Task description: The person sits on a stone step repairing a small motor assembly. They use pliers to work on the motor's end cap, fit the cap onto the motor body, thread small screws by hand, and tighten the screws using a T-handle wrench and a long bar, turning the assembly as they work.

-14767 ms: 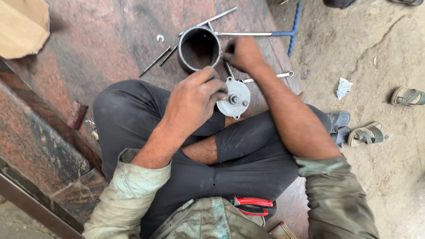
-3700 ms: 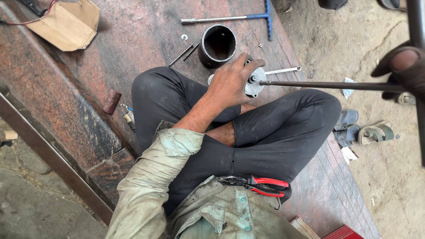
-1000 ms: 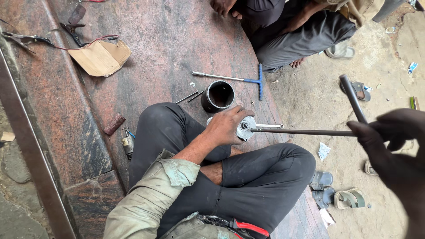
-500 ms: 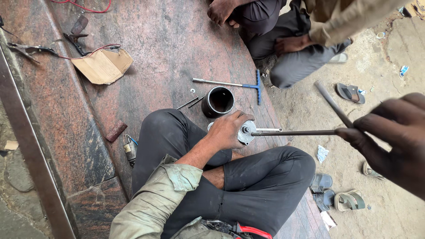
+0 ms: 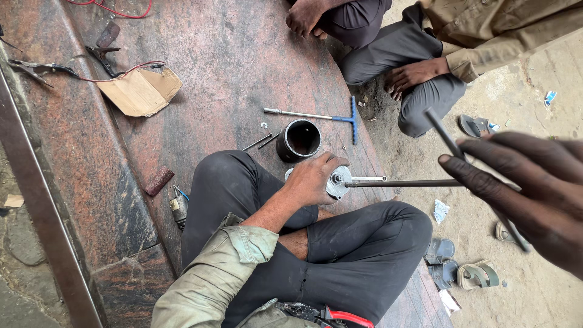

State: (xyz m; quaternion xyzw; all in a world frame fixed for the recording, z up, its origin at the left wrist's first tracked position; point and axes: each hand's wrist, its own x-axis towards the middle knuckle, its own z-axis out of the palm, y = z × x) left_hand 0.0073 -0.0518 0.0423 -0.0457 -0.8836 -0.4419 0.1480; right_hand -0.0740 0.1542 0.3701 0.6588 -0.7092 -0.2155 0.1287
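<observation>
Round metal housing (image 5: pixel 336 182) sits over my knee, near the stone slab's (image 5: pixel 212 79) right edge, just beside the black cylinder (image 5: pixel 299 140). My left hand (image 5: pixel 313 179) is clamped around it. My right hand (image 5: pixel 534 197) is closed on the T-handle wrench (image 5: pixel 404 182), whose tip is seated in the hub. Risk, as I judge it: a loose hold would let the housing spin, or the tip cam out.

The slab (image 5: pixel 231 79) is polished reddish stone, dusty in places. The round housing (image 5: pixel 338 184) is dull grey metal, the cylinder (image 5: pixel 297 141) matt black, the cardboard (image 5: pixel 141 92) rough brown.
</observation>
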